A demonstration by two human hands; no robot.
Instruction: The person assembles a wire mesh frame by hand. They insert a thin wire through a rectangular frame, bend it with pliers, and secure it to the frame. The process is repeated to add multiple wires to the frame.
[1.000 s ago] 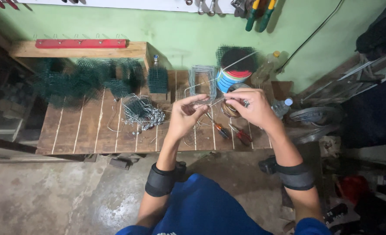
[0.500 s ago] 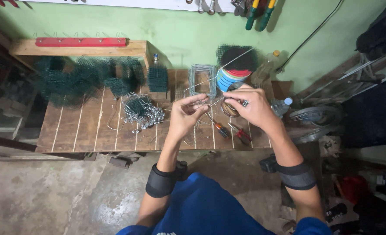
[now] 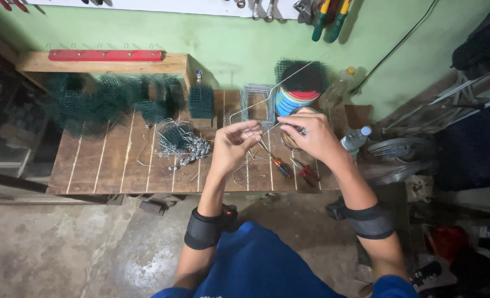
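Left hand [image 3: 235, 144] and right hand [image 3: 310, 135] both pinch bent wire frame [image 3: 267, 99], held above workbench [image 3: 101, 165] near front edge, frame rising toward back edge. Screwdriver [image 3: 277, 164] and red-handled pliers [image 3: 307, 173] lie below hands. Wire-piece pile [image 3: 181, 144] mid-bench. Green mesh [image 3: 112, 102] covers back left corner.

I see my left hand [image 3: 233, 146] and right hand [image 3: 310, 135] pinching a bent wire frame [image 3: 267, 105] above the wooden workbench [image 3: 101, 165], a pile of finished wire pieces [image 3: 181, 144] just left, screwdriver [image 3: 278, 164] beneath
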